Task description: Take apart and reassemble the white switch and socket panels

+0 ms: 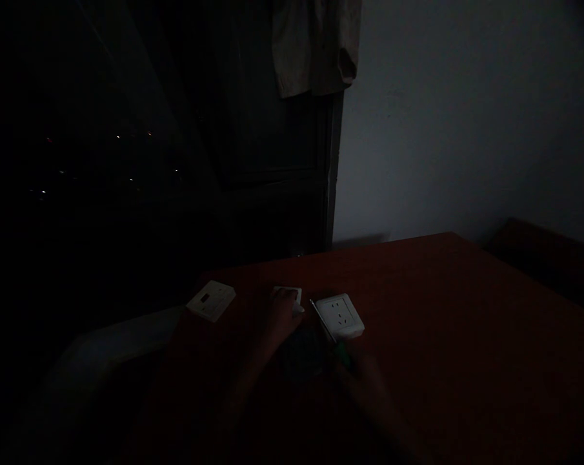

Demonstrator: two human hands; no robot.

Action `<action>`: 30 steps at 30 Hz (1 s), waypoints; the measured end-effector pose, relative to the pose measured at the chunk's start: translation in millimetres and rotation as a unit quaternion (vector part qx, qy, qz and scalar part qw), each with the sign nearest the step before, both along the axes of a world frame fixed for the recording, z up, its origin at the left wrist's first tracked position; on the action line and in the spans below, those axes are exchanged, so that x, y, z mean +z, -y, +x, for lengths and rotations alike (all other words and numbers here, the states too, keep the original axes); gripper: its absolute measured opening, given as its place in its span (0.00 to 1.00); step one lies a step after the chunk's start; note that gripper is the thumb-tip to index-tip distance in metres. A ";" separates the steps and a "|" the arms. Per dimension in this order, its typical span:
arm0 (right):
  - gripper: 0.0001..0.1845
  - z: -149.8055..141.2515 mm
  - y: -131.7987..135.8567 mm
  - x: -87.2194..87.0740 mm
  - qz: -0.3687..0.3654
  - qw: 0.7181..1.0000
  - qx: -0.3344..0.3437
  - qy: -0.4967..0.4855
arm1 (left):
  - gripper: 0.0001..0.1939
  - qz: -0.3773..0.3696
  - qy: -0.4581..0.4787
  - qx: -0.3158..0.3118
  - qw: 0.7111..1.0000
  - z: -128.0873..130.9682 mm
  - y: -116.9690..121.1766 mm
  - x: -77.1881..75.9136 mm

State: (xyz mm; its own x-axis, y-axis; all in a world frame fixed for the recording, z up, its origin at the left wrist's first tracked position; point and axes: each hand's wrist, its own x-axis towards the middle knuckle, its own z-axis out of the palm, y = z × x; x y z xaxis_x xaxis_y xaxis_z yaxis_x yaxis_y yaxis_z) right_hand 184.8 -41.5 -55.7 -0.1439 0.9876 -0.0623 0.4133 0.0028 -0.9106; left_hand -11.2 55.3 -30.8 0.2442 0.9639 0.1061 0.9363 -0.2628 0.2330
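Observation:
The scene is very dark. My left hand [281, 318] rests on a small white plate [292, 294] lying on the red table [441, 323], its fingers laid over the plate. My right hand [364, 374] is closed around a green-handled screwdriver [328, 332], whose metal shaft points up and left, its tip beside a white wall socket [341, 316]. Another white switch plate [211, 300] lies near the table's left edge. A dark object [304, 355] sits between my hands; I cannot make out what it is.
A pale wall [466, 129] stands behind the table. A dark door or cabinet [272, 161] has a light cloth [315, 45] hung over its top. A pale shape [112, 342] lies left of the table. Dark furniture [548, 258] is at the right.

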 end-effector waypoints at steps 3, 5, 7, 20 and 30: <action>0.12 0.1 0.3 1.9 -0.004 1.000 0.002 0.002 | 0.22 0.001 0.007 0.003 1.000 -1.4 -2.6 -0.8; 0.12 0.2 0.0 3.0 -0.002 1.000 0.002 0.006 | 0.21 0.005 0.012 0.002 1.000 -1.8 -3.4 -0.7; 0.13 0.2 -0.2 4.7 0.000 1.000 0.001 0.009 | 0.21 0.009 0.016 -0.001 1.000 -1.8 -3.7 -0.3; 0.13 -0.7 0.0 3.7 0.005 1.000 -0.004 0.001 | 0.28 0.030 0.078 -0.036 0.996 -1.9 25.1 30.2; 0.11 -0.7 -1.0 0.3 0.005 1.000 -0.005 -0.014 | 0.34 -0.121 0.205 -0.086 0.967 13.2 75.8 17.2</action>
State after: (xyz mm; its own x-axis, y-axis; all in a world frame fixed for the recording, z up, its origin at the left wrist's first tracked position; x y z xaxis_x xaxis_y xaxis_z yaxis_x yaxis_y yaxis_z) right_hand 184.1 -40.5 -55.4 -0.1349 0.9896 -0.0492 0.3869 0.0069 -0.9221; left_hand 2.0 -20.5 -13.6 0.3879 0.9217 0.0036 0.6992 -0.2968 0.6504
